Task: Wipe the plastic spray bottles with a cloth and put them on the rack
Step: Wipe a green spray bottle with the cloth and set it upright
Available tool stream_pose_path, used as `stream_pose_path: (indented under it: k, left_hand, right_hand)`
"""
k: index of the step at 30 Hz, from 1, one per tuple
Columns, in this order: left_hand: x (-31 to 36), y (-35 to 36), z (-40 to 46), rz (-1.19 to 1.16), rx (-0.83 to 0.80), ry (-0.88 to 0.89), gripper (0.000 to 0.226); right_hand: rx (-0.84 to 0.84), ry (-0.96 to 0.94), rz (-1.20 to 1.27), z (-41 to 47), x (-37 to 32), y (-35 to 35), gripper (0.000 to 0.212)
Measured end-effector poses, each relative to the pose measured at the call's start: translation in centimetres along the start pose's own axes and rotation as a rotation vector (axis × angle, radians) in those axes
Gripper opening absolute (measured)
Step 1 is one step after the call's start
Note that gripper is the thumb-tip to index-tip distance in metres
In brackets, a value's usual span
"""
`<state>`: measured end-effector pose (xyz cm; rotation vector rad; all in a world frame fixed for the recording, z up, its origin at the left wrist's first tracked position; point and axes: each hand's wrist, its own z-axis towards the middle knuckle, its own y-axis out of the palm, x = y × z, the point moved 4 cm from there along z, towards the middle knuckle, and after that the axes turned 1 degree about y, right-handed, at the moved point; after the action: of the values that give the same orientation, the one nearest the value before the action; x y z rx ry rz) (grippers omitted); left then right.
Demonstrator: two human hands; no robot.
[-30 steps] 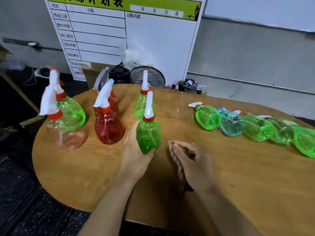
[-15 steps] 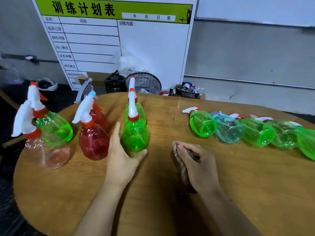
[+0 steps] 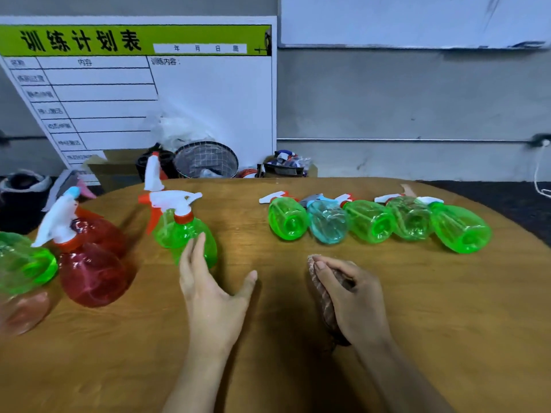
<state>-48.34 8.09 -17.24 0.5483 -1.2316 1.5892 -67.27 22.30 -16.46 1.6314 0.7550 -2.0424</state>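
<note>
An upright green spray bottle (image 3: 179,231) with a white and red trigger stands on the round wooden table (image 3: 417,323). My left hand (image 3: 211,296) is just in front of it, fingers straight, thumb spread, fingertips at its lower side. My right hand (image 3: 354,296) holds a bunched brownish cloth (image 3: 320,293) against the table. Several bottles lie on their sides in a row at the right: green (image 3: 287,217), pale blue (image 3: 328,222), green (image 3: 371,220), clear green (image 3: 411,217), green (image 3: 460,231). Upright red bottles (image 3: 89,272) and a green bottle (image 3: 24,266) stand at the left.
A pale pink bottle (image 3: 21,311) sits at the left edge. Behind the table are a white planning board (image 3: 149,93), a wire-mesh basket (image 3: 205,159), a cardboard box (image 3: 113,165) and a dark tray of small items (image 3: 283,165). No rack is in view.
My left hand has let go of the green bottle, which now stands on the table, and has drawn back a little. The view has shifted rightward. My right hand and the cloth stay put.
</note>
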Motion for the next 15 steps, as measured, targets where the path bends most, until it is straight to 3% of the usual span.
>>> stream_pose_path:
  k: [3, 6, 8, 11, 15]
  left_hand:
    - [1.8, 2.4, 0.9, 0.028, 0.03, 0.041, 0.093]
    - [2.5, 3.2, 1.3, 0.058, 0.254, 0.147, 0.068]
    - [2.7, 3.8, 1.8, 0.006, 0.293, 0.187, 0.066]
    - [2.5, 6.7, 3.1, -0.066, 0.12, 0.202, 0.073]
    - [3.1, 10.9, 4.7, -0.082, -0.12, 0.14, 0.102]
  right_hand:
    - [0.039, -0.005, -0.003, 0.9, 1.3, -1.4, 0.018]
    - [0.07, 0.028, 0.058, 2.1, 2.7, -2.2, 0.018]
    - [0.068, 0.037, 0.089, 2.8, 3.1, -2.4, 0.018]
    - [0.067, 0.043, 0.119, 3.7, 3.7, -2.3, 0.018]
    - [0.053, 0.049, 0.136, 4.4, 3.8, -2.3, 0.018]
